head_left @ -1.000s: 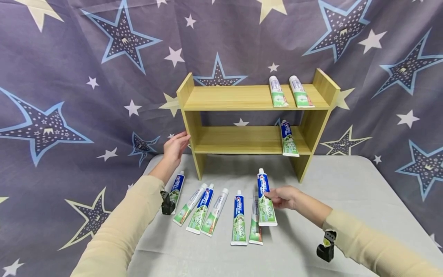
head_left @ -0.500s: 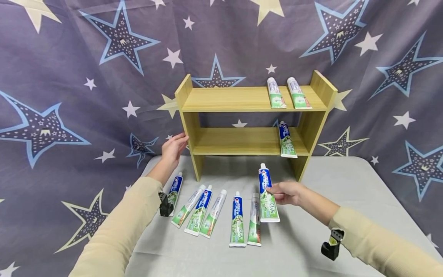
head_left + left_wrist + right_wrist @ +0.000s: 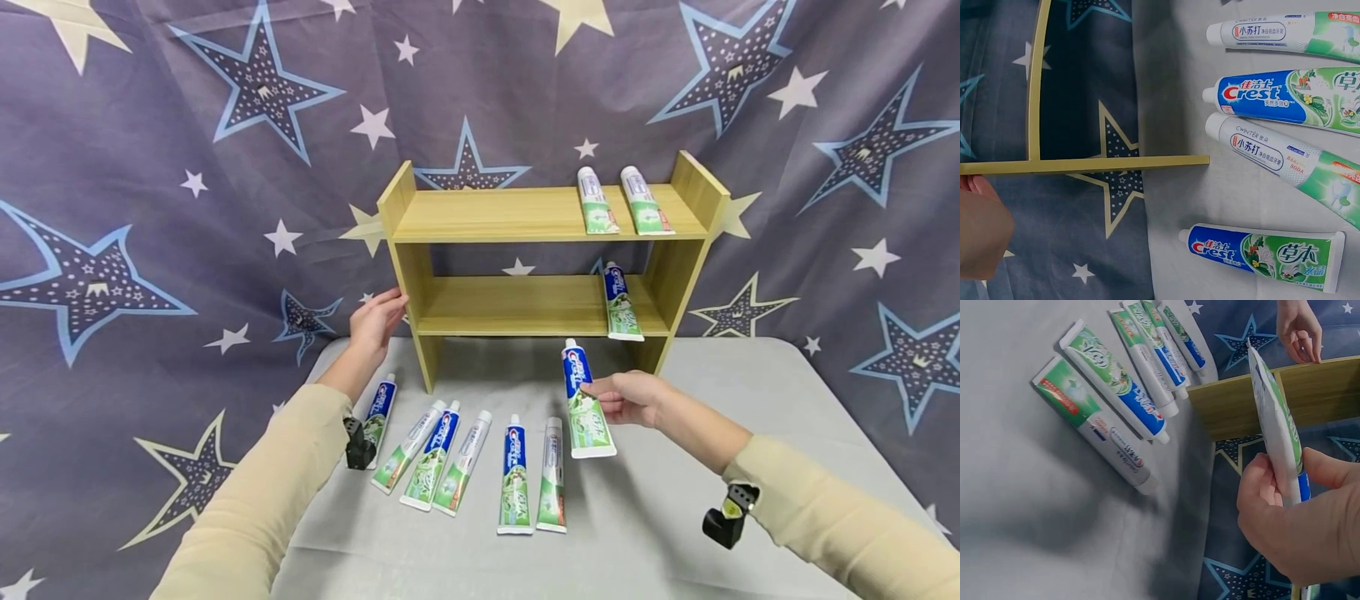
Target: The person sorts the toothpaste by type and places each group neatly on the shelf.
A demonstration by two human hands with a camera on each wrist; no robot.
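Landmark: wooden shelf [image 3: 487, 218], two boards. Held item: one blue-and-green toothpaste tube [image 3: 588, 417], raised off the table [image 3: 637, 542], before the shelf's right half, seen just below the front edge of its lower board [image 3: 510, 307]; cap end toward the shelf, printed face up. Right hand [image 3: 632, 398]: gripping that tube by its right edge, thumb over the printed face, fingers behind. Left hand [image 3: 375, 323]: fingers relaxed against the shelf's left side panel [image 3: 414, 279], grasping nothing. Matching stock: one shelved tube [image 3: 624, 307], lower board, right end. Handling, as judged for shelving: lift cap above the lower board's edge before sliding in; level out; lay down just left of the shelved tube, parallel, gap enough for withdrawing the fingers without a nudge. Pinch firm, not squeezing; walls probably soft. Release only with the body fully supported by the board, crimped end near its front edge. Left-hand contact useful against shelf shift; light pressure only.
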